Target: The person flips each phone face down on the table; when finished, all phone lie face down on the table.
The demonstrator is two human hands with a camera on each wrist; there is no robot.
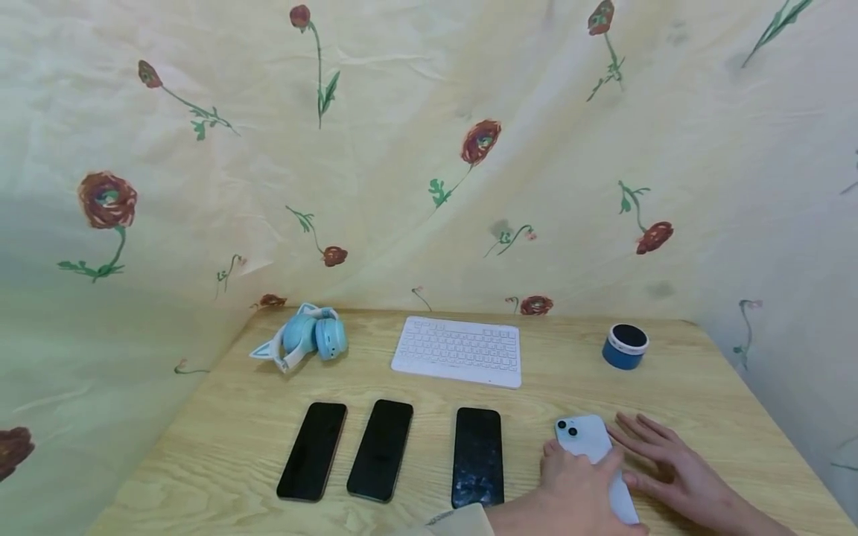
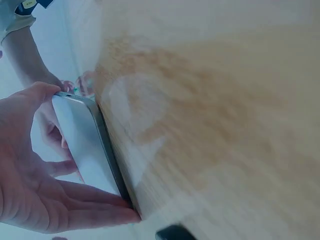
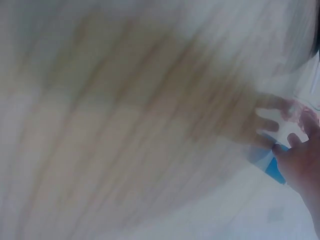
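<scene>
Wood table. Left hand grips the pale phone by its edges; right hand, fingers extended, sits at phone's 3 o'clock, contact unclear. Phone's at table's 4 o'clock, nearest black phone at its 9. Probably best: hold level, edges only, avoid camera lenses.

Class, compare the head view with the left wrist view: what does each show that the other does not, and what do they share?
Only the head view: the blue headphones, the white keyboard and the blue cylinder.

Only the left wrist view: the right arm's pale cuff.

Both: the white phone in the left hand's grip, the right hand, the wooden table and the flowered backdrop.
</scene>
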